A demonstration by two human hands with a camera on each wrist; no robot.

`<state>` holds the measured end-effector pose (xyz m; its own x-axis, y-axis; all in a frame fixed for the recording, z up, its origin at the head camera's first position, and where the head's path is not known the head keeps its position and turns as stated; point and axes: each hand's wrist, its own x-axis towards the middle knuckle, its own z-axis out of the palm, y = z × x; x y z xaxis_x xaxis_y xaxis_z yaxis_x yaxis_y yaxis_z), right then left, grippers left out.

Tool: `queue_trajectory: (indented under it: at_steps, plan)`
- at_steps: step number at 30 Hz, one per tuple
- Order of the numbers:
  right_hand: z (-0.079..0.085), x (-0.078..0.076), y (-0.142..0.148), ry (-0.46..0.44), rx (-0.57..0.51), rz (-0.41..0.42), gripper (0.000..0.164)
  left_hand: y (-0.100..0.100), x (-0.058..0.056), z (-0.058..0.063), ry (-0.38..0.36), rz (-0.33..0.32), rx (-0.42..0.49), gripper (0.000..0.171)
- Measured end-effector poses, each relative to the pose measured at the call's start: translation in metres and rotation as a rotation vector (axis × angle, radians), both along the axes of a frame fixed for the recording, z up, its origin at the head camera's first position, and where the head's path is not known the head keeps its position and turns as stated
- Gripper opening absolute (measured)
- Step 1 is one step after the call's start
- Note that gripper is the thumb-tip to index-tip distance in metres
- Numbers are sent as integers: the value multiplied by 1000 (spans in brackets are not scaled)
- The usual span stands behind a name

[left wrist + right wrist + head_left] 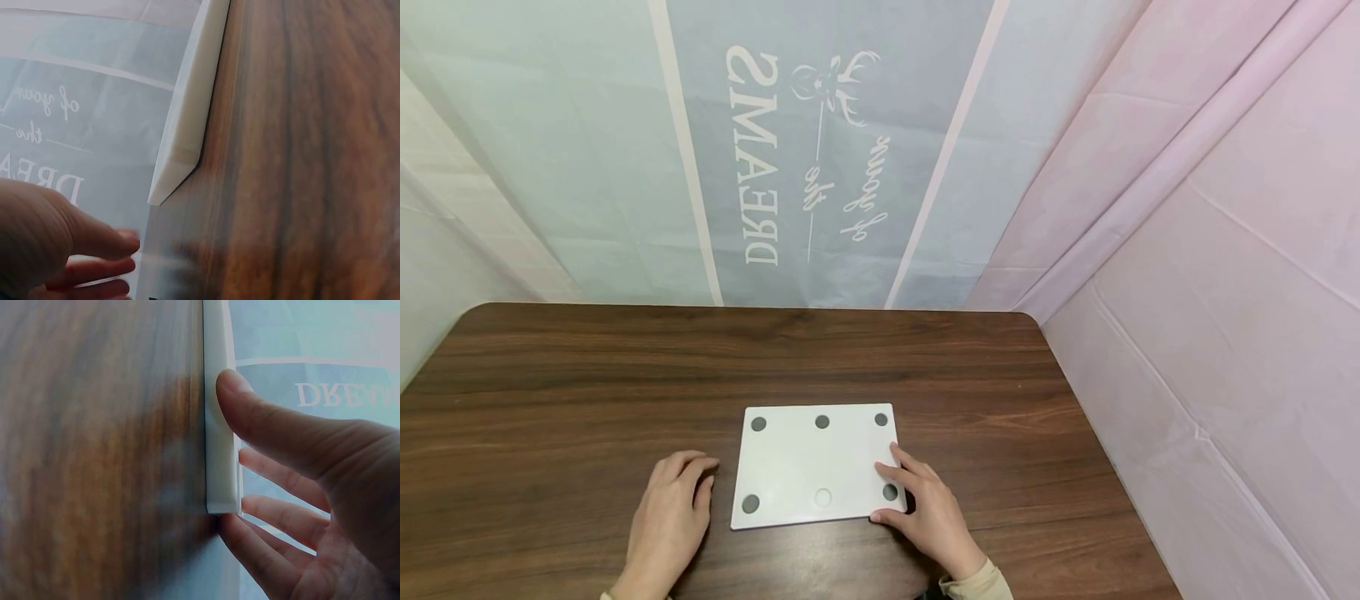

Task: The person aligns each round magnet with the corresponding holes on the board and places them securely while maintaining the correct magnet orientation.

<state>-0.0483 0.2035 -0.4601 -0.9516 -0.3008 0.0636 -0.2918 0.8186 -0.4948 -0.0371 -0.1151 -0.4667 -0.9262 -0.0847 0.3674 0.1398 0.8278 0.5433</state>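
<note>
A white rectangular panel lies flat on the table. Several dark grey round discs sit near its corners and at its far edge's middle. Near the middle of the front edge is a pale round spot. My right hand grips the panel's near right corner: the thumb presses the front edge, and the fingers lie over the top and along the right side. In the right wrist view the thumb rests against the panel's thick edge. My left hand rests left of the panel, fingers loosely bent, holding nothing.
The table has a dark wood-grain top with rounded far corners. Behind it hangs a grey-blue cloth with mirrored white lettering and a deer's head. A pale pink cloth hangs along the right side.
</note>
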Motion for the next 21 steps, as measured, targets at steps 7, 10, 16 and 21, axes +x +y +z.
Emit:
queue_trajectory:
  at_steps: [7, 10, 16, 21]
  plan:
    - [0, 0, 0, 3, 0, -3, 56, -4, 0, 0, -26, 50, 10, 34]
    - [0, 0, 0, 2, -2, -4, 56, -6, 1, -1, -21, 62, -4, 35]
    - [-1, 0, 0, 6, -1, -5, 56, -8, 2, -4, -30, 72, -19, 35]
    - [-2, 0, 0, 17, 1, -4, 56, -10, 3, -6, -29, 75, -29, 35]
